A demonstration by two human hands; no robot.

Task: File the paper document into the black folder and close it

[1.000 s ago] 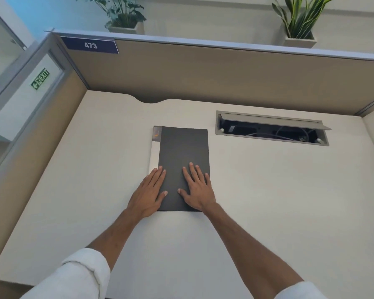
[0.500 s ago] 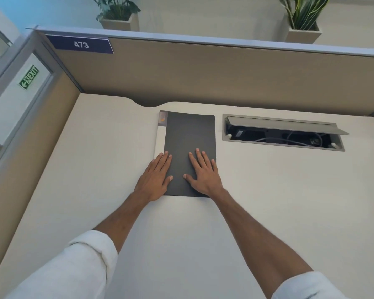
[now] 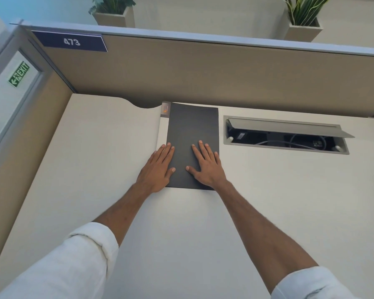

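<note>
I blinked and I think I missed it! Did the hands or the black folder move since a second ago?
Hardly. The view tipped upward, so everything sits differently in the picture, but no real move shows. The left hand and right hand lie flat on the closed black folder, just as before. Nothing was grabbed or let go. The pale strip along the folder's left side peeks out as before, and the desk looks the same.

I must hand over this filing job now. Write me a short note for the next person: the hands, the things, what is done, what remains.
Left hand: open, flat, on the black folder's left edge.
Right hand: open, flat on the cover.
Black folder: closed, lying on the desk beside the open cable tray. A white strip, probably the paper document, shows along its left side.
Done: folder closed.
Left: check the strip, tuck it in if needed, lift hands.
</note>
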